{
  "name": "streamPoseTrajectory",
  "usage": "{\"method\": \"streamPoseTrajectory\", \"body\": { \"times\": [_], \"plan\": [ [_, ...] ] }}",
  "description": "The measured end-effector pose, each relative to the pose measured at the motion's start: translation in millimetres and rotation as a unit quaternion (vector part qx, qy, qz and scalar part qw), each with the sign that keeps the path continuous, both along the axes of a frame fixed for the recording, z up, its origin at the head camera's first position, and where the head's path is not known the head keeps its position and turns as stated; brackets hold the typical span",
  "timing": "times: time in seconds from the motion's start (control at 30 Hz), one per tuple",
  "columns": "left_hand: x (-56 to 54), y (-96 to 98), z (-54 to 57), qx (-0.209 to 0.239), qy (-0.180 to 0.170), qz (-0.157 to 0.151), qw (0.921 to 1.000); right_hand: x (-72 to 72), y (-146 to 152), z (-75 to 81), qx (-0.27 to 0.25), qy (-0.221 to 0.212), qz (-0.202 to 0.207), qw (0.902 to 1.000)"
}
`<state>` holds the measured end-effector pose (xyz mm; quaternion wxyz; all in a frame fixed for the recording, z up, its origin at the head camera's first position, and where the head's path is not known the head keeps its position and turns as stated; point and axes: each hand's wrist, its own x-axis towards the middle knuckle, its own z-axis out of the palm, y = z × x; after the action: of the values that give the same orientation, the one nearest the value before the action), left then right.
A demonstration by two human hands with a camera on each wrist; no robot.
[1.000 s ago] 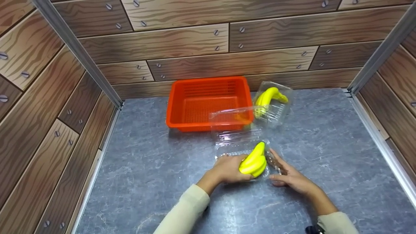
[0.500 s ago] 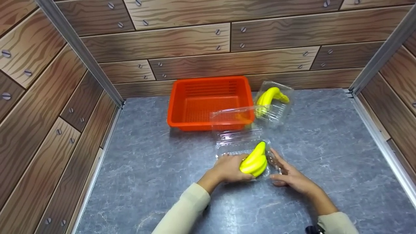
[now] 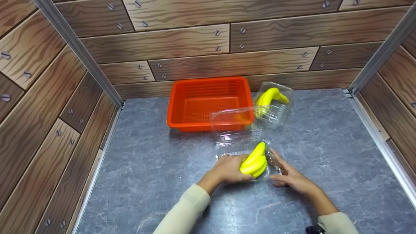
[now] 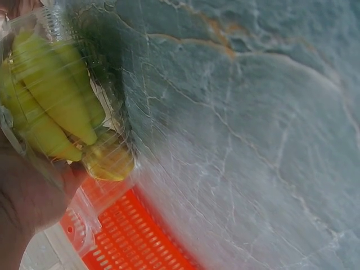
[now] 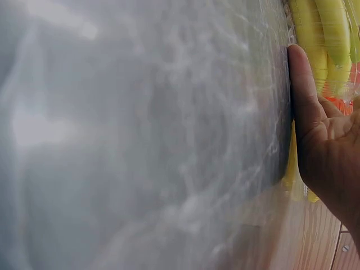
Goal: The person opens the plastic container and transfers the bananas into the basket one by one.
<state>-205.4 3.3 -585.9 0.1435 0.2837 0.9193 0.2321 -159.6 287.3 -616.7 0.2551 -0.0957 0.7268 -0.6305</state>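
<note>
A bunch of yellow bananas (image 3: 255, 162) sits at the right part of an open clear plastic clamshell box (image 3: 227, 151). My left hand (image 3: 231, 169) reaches over the box's left part and curls round the bunch, its thumb on the near side; some fingers are hidden. In the left wrist view the bananas (image 4: 56, 95) show through the ribbed plastic, next to the left hand (image 4: 34, 191). My right hand (image 3: 292, 178) rests against the box's right side, fingers and thumb fairly straight and spread. The right wrist view has the right hand (image 5: 326, 135) beside the bananas (image 5: 323, 34).
An orange-red slotted basket (image 3: 209, 125) stands at the back; the raised clear lid (image 3: 230, 118) overlaps its front right corner in view. A second clear box (image 3: 278, 113) with bananas (image 3: 269, 99) lies to its right. Wood-patterned walls (image 3: 195, 42) enclose the grey marbled tabletop (image 3: 146, 169).
</note>
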Motion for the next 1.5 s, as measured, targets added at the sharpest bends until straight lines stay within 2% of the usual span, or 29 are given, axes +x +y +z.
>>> {"method": "streamPoseTrajectory", "body": {
  "times": [0.37,0.73,1.13,1.37,1.5],
  "plan": [
    [0.4,-0.5,0.0,0.006,-0.007,-0.005,0.9999,2.1,-0.8,1.8,0.005,-0.010,-0.013,0.9998],
    [-0.3,-0.4,0.4,0.007,0.008,-0.010,0.9999,1.0,-0.6,0.6,0.005,-0.009,-0.006,0.9999],
    [-2.6,-6.3,1.7,0.036,0.014,-0.009,0.9992,-0.8,-0.7,-1.5,0.002,-0.006,-0.012,0.9999],
    [-3.0,-9.1,3.9,0.073,0.014,-0.011,0.9972,0.3,-1.1,-0.8,0.006,-0.008,-0.011,0.9999],
    [-3.4,-9.8,6.3,0.080,0.019,-0.012,0.9965,0.1,-1.4,-0.3,0.008,-0.005,-0.014,0.9999]
  ]
}}
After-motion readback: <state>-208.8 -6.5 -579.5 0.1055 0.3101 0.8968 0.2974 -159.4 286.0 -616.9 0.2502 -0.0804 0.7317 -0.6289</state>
